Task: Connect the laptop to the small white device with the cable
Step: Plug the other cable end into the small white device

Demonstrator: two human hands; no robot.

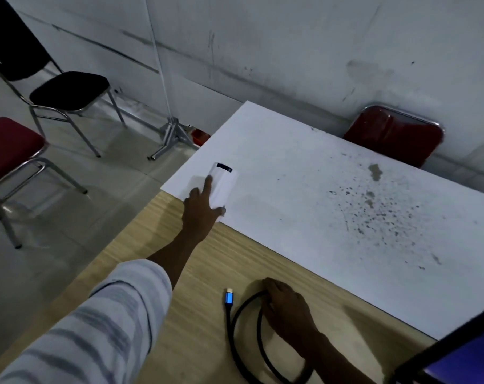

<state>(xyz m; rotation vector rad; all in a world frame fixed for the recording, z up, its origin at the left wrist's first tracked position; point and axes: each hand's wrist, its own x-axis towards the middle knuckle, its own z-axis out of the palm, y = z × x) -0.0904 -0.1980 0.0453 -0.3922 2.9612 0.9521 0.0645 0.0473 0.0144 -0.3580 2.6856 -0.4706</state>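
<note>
Standing at the far left on the pale tiled floor are a red-cushioned metal chair [9, 153] and a black-cushioned metal chair [69, 90]. A grey-and-white striped sleeve [97, 325] runs up from the lower left to the left hand [200, 210], which grips the near end of the small white rectangular device [224, 184], index finger laid along its left side and thumb on the other. That device lies near the left corner of a large white, dark-speckled board [332, 189] covering the far part of the light wood-grain worktop [185, 286]. Nearer, on the bare wood, the black cable's blue metallic plug [228, 297] lies free, pointing away. Just right of it the right hand [286, 304] rests palm-down on the looped black cable [245, 342], fingers curled over it; whether they pinch it I cannot tell. At the lower right corner shows the dark-framed laptop [457, 358] with its lit bluish screen. A red chair back [396, 134] stands behind the board, against the wall.
</note>
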